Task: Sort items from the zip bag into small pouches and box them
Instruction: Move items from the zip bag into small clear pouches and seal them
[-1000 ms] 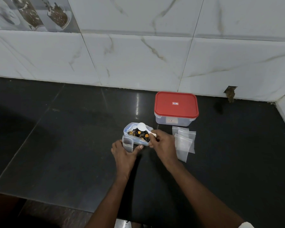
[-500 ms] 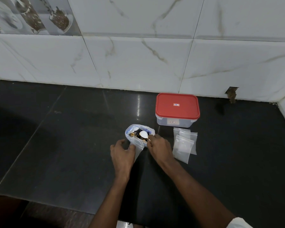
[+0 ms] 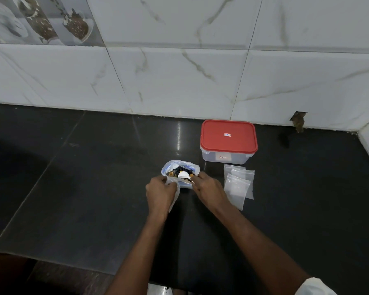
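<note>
The black counter (image 3: 73,188) gives me wide room from 9 to 11 o'clock; its front edge runs at 7, and the tiled wall (image 3: 179,81) closes 12. The red-lidded box (image 3: 228,139) stands shut at 1 o'clock of the zip bag (image 3: 168,167), with the small pouches (image 3: 239,184) overlapping at 3. The bag's contents are too small to name. My left hand (image 3: 160,192) pinches the bag's near rim. My right hand (image 3: 209,190) curls around the white spoon (image 3: 183,175), hiding its handle.

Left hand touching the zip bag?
Touching. Head view: the left hand pinches the near rim of the zip bag, plastic bunched under its fingers; the right hand holds the white spoon.
</note>
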{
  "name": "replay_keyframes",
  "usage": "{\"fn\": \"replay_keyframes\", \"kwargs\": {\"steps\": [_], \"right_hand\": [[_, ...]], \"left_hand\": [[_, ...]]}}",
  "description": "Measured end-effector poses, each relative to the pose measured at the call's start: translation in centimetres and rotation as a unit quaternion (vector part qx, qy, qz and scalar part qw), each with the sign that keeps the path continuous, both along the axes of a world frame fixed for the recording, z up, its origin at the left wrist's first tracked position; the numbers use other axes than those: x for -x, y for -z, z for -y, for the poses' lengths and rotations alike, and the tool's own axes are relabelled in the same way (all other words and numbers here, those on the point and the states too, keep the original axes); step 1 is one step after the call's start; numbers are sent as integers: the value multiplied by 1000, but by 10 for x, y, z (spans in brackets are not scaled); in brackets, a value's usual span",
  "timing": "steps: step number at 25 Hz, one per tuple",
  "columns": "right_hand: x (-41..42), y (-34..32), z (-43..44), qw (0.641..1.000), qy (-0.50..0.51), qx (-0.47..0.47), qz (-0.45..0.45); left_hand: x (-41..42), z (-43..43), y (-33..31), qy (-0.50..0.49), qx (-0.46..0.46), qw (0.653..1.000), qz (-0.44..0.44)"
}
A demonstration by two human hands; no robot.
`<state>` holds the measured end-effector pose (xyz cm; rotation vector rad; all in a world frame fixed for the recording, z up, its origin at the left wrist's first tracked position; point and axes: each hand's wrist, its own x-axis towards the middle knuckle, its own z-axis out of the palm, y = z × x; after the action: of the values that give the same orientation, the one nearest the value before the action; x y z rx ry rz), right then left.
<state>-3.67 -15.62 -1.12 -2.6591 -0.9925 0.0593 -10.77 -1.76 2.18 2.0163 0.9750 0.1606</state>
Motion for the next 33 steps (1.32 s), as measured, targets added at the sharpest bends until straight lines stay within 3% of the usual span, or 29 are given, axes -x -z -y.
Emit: {"fn": "replay_keyframes", "kwargs": {"steps": [6,11,14,18,21,25,26,28,30,33], "right_hand": [[-9,-14,12,999,7,-27,-32],[-5,-9,14,998,-45,-4,-34],[-9,-6,15,998,-55,-18,-20],[-15,-10,10,998,-46,-5,-49],[-20,-19,9,994,-6,-54,-95],[-24,-30,4,962,118,-119,-214],[-25,-34,5,963,125,-107,-213],[-28,-36,9,990,45,0,-130],[-26,-36,16,994,-27,60,-91],[-18,-31,17,983,56,-59,-164]], "left_hand": [[-2,-6,7,17,110,990,-85],[-4,3,12,27,307,946,-101],[-6,9,13,23,374,921,-104],[-8,13,17,-7,435,898,-70],[-8,17,18,-37,469,882,-21],[-8,23,19,-41,491,870,4],[-7,24,20,-41,495,868,7],[-5,24,20,-44,510,859,16],[-5,25,19,-63,550,832,41],[-9,25,16,-80,569,816,72]]}}
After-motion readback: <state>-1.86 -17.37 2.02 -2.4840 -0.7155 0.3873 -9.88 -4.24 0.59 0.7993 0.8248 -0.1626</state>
